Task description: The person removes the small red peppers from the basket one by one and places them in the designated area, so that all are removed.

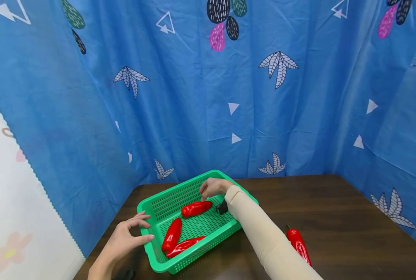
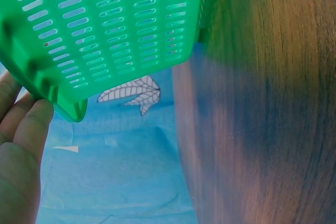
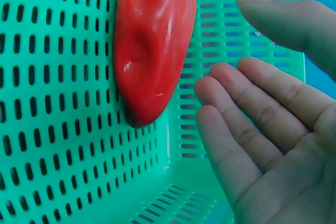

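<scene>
A green perforated plastic basket sits on the table with three red peppers inside. Two of them, a pepper and another pepper, lie near its left end. My right hand is inside the basket over the third pepper. In the right wrist view, the fingers are loosely extended beside that pepper, with a gap between. My left hand is at the basket's left rim, thumb and fingers spread apart. The left wrist view has its fingertips against the rim's edge.
Another red pepper with a green stem lies on the dark wooden table, right of my right forearm. A blue patterned curtain hangs behind the table, close to the basket's far end. A pale cloth hangs at the left.
</scene>
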### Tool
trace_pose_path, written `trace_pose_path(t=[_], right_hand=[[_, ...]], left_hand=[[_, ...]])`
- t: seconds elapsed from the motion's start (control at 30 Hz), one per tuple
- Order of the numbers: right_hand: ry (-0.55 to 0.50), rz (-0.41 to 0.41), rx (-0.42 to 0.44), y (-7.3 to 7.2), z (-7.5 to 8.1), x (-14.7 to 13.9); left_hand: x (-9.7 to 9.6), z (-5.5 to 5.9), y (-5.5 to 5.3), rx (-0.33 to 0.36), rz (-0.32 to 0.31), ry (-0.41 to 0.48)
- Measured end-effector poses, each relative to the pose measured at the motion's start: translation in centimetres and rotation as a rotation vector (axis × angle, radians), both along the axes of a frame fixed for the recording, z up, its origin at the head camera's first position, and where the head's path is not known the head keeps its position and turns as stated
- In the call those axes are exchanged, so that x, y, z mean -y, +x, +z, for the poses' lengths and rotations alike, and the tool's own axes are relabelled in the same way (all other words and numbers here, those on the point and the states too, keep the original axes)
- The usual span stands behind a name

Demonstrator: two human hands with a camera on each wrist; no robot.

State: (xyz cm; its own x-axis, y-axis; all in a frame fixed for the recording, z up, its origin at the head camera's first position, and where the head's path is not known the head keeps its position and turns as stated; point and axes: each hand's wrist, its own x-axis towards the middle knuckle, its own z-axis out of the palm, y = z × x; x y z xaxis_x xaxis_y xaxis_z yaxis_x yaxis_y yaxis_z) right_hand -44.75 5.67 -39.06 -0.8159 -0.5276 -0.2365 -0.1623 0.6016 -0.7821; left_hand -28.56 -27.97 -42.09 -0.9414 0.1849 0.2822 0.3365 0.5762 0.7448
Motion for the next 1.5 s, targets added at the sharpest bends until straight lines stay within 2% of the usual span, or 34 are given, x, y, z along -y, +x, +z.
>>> trace_pose_path(t=[0.4,0.7,0.93,1.33,1.5], right_hand=[[0.006,-0.007,0.003,0.4,-0.6,0.2],[0.084,-0.009,-0.040,0.3,-0.7,0.2],[0.164,0.025,-0.003,-0.1,-1.3,0.2],[0.221,0.090,0.054,-0.4,-1.4,0.1],[0.239,0.104,0.040,-0.5,-1.5,0.0]], left_hand=[[0.0,-0.1,0.0,0.034,0.013,0.008],[0.0,0.0,-0.1,0.026,0.012,0.002],[0.2,-0.2,-0.3,0.029,0.015,0.012],[0.2,-0.3,-0.3,0.036,0.014,0.015],[0.2,-0.5,-0.4,0.031,0.011,0.020]])
